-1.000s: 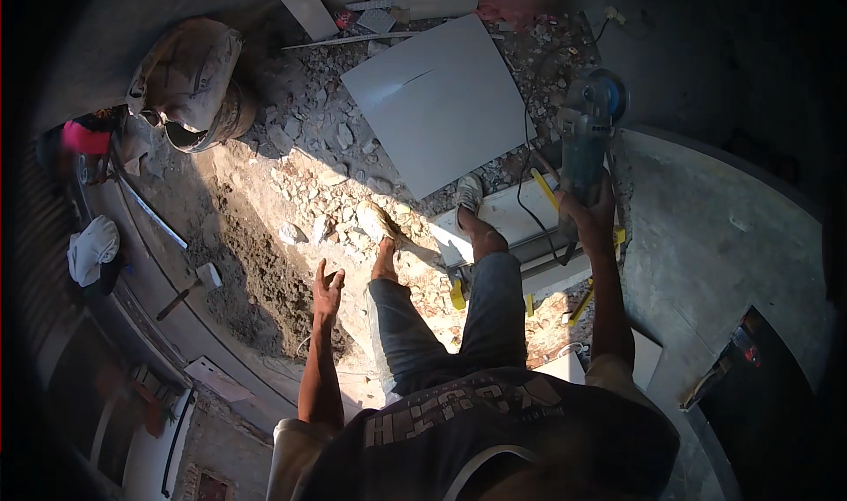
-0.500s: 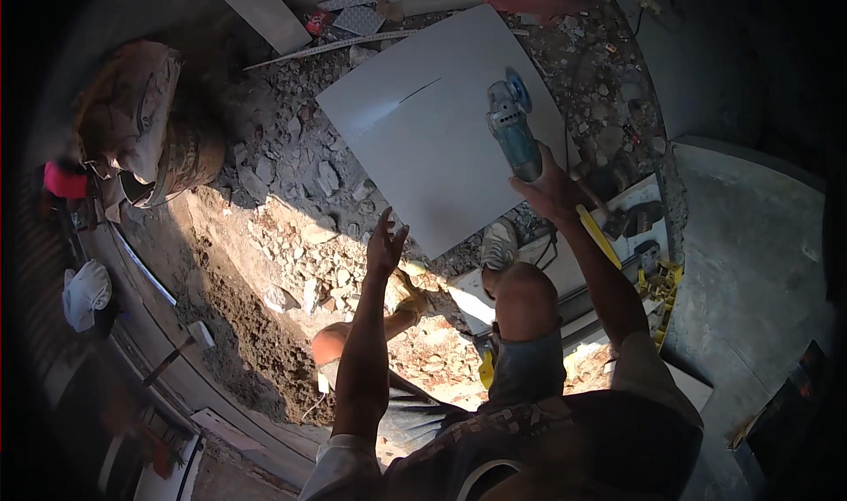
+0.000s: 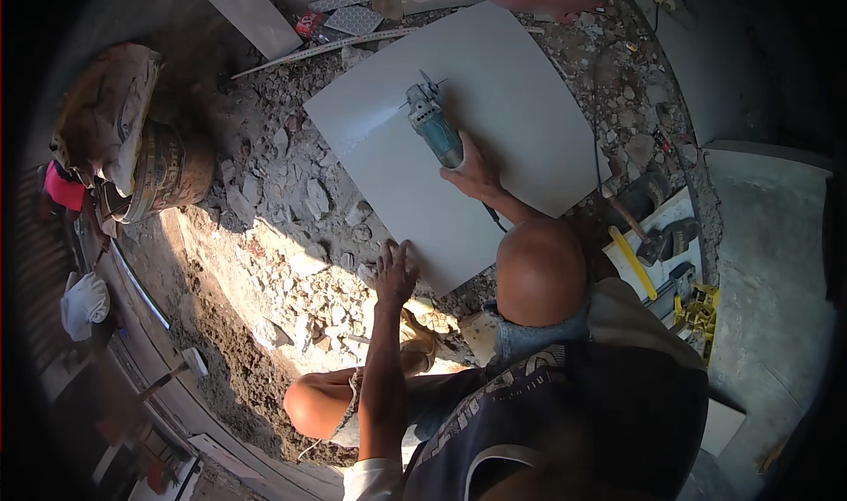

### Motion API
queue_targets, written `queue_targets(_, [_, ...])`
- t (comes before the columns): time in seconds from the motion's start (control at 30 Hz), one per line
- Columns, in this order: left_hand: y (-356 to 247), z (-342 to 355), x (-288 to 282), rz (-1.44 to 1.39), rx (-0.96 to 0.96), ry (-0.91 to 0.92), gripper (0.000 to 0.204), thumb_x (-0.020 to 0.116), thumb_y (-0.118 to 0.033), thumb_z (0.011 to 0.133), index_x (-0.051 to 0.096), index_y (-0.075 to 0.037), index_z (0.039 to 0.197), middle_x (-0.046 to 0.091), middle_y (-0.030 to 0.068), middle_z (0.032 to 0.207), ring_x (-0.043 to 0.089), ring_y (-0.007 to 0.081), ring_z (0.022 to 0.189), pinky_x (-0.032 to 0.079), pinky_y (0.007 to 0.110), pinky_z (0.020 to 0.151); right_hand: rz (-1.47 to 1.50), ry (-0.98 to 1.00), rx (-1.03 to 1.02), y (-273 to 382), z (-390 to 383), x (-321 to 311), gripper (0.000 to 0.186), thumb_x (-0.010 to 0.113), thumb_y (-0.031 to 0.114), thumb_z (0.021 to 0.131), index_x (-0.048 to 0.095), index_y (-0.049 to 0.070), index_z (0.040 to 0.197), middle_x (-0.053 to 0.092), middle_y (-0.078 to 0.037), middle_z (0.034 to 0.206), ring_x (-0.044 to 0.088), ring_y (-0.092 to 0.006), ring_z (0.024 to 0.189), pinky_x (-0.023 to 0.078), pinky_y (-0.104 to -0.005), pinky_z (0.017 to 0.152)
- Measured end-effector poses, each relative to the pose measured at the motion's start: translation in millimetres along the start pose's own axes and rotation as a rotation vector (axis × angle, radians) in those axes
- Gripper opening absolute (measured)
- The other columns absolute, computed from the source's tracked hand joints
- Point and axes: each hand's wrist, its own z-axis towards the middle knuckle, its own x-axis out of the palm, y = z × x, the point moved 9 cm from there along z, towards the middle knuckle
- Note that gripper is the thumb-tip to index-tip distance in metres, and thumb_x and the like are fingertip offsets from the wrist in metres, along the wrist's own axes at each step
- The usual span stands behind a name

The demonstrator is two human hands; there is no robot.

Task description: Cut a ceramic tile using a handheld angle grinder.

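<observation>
My right hand is wrapped round a teal angle grinder, held over a large pale square tile. The grinder's disc is seen nearly edge-on beside a dark line on the tile; whether it touches the surface I cannot tell. Its black cord trails beneath my wrist. My left hand is open, fingers apart, at the tile's lower left edge. My bent knee is close to the tile's near corner.
Rubble surrounds the tile. A dirty bucket with a sack stands left, near a hammer. Right lie a mallet, a yellow bar and yellow clips. Tile offcuts lie behind.
I have lowered into a squat. The grinder in my right hand has moved left and over the tile, and my left hand has come to the tile's edge.
</observation>
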Motion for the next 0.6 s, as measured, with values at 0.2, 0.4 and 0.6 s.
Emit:
queue_targets(0.2, [-55,-18,18,0.228,0.054,-0.001,0.071,0.068,-0.034,0.082,0.033,-0.03,0.144,0.005,0.0112,0.158,0.019,0.0477,0.139,0.029,0.063,0.106,-0.037,0.01,-0.073,13,-4,-2,0.085,0.072,0.028,0.069,0.031,0.007,0.141,0.054,-0.021,0.123,0.054,-0.0391,0.113,0.045,-0.0481,0.093])
queue_targets(0.4, [-52,15,59,0.463,0.131,0.057,0.078,0.072,-0.045,0.076,0.035,-0.03,0.143,0.004,0.0214,0.156,0.022,0.0535,0.135,0.034,0.06,0.104,0.008,-0.06,-0.146,-7,12,1,0.083,0.071,0.027,0.07,0.031,0.01,0.142,0.054,-0.023,0.122,0.055,-0.0419,0.109,0.046,-0.052,0.09])
queue_targets(0.6, [-44,27,57,0.286,0.075,0.217,0.073,0.071,-0.045,0.076,0.043,-0.027,0.14,0.009,0.0252,0.155,0.038,0.0528,0.127,0.044,0.052,0.099,-0.02,0.009,-0.109,-27,9,-6,0.087,0.07,0.028,0.071,0.027,0.011,0.145,0.054,-0.026,0.121,0.055,-0.0435,0.109,0.046,-0.0529,0.091])
